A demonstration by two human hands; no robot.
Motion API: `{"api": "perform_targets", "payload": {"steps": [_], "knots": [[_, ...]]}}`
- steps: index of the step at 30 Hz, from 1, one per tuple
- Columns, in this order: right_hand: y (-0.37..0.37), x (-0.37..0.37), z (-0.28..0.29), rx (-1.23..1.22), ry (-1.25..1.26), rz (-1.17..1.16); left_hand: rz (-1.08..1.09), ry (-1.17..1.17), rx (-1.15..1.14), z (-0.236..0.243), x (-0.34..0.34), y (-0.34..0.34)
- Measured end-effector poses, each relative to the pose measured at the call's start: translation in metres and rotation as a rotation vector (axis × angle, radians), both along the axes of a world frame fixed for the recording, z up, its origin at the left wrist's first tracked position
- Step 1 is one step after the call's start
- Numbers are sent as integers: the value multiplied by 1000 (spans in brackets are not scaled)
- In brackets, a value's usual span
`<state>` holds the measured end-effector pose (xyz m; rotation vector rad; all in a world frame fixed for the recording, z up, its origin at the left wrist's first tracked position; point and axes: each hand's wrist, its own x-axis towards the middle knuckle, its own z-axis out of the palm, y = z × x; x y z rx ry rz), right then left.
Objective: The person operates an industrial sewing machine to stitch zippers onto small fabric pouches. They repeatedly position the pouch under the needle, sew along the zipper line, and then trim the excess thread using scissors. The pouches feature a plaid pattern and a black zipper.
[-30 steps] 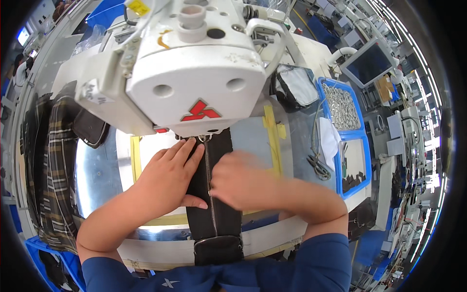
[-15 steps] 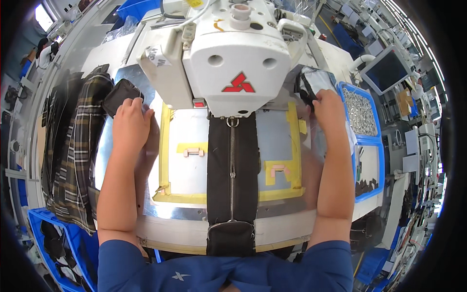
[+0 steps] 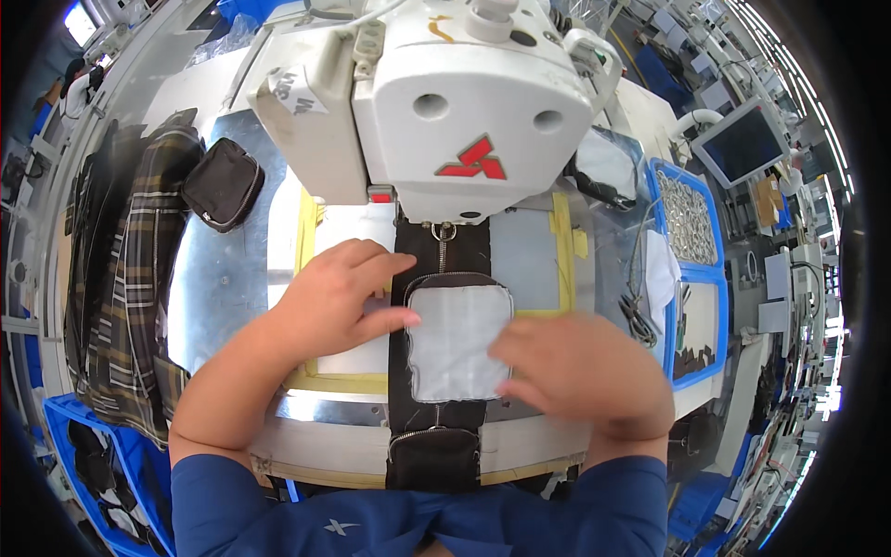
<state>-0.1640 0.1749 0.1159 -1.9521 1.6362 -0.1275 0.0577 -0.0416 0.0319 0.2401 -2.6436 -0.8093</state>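
A white sewing machine head (image 3: 464, 121) stands over a black fabric strip (image 3: 436, 413) with a metal zip and ring. A pouch piece, white lining up and zip round its edge (image 3: 459, 339), lies on the strip. My left hand (image 3: 348, 297) is at its left side, fingers spread, thumb tip by the edge. My right hand (image 3: 566, 362), blurred, is at its right edge, fingers apart and curved. A dark pouch (image 3: 432, 459) lies at the strip's near end.
Plaid fabric (image 3: 148, 260) lies left, beside another dark pouch (image 3: 223, 183). A pouch with pale lining (image 3: 603, 165) lies back right. Blue trays (image 3: 696, 274) hold metal rings and small pieces, near a dark clipper (image 3: 639, 320). A blue crate (image 3: 70, 446) sits lower left; a person works far left.
Both hands have moved from the pouches at back left and right down to the middle. A white-lined pouch piece now lies on the zipped strip between them.
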Motion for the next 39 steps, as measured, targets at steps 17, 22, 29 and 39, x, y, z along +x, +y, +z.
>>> {"api": "perform_targets", "payload": {"steps": [17,22,29,39], "knots": [[-45,4,-67,-512,-172,-268,18,128,82,-16,-9,16],[-46,15,-60,-637,-258,-286,36,255,69,-16,-3,14],[-45,22,-71,-609,-340,-302,22,272,17,-16,2,15],[-45,26,-81,-714,-393,-208,-31,244,378,-7,0,20]]}}
